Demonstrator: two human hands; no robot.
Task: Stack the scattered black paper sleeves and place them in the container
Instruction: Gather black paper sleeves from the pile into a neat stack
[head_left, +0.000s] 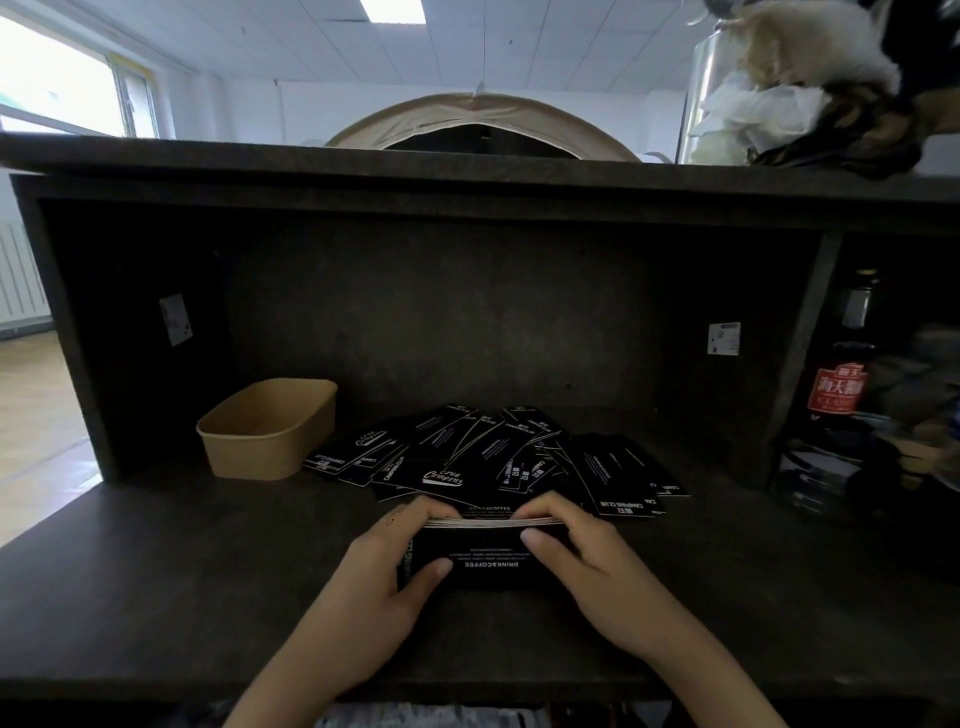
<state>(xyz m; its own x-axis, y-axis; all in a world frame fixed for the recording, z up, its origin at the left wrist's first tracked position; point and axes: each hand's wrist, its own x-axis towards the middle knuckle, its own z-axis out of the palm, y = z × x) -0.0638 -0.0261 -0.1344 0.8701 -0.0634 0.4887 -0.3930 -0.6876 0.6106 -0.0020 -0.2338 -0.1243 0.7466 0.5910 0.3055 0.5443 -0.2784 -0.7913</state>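
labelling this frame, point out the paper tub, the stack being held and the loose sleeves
paper tub (244, 454): head view, front wall
held stack (483, 564): head view, top sleeve's printed face
loose sleeves (488, 457): head view, middle of the pile

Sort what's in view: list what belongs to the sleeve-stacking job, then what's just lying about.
Job:
- stack of sleeves, gripped by left hand and right hand
- loose sleeves scattered behind it
- container, left of them

Lying about:
- bottle in the right compartment
- two stickers on the back wall
- tent beyond the counter
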